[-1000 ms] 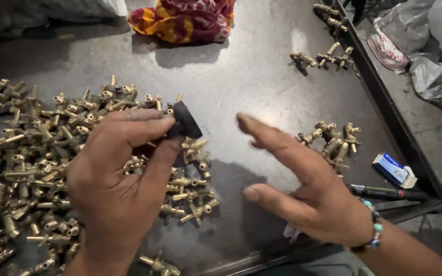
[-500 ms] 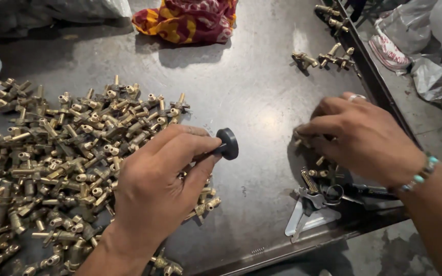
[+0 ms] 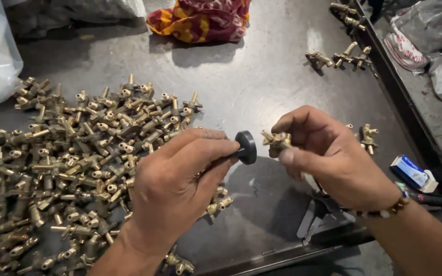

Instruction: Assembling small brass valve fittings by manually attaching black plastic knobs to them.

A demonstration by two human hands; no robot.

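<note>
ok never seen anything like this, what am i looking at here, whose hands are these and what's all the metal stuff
This is one picture from a camera worn on a person's head, looking down at their own two bare hands over a dark metal table. There is no machine in it.

The left hand grips a tool with a round black disc end, pointing it to the right. The right hand, with a beaded bracelet on its wrist, pinches one small brass fitting just in front of that disc.

To the left lies a big loose pile of brass fittings of the same kind. A few more sit in a small group at the far right. At the top is a bunched red and yellow cloth, and near the right edge a small blue and white box.
</note>
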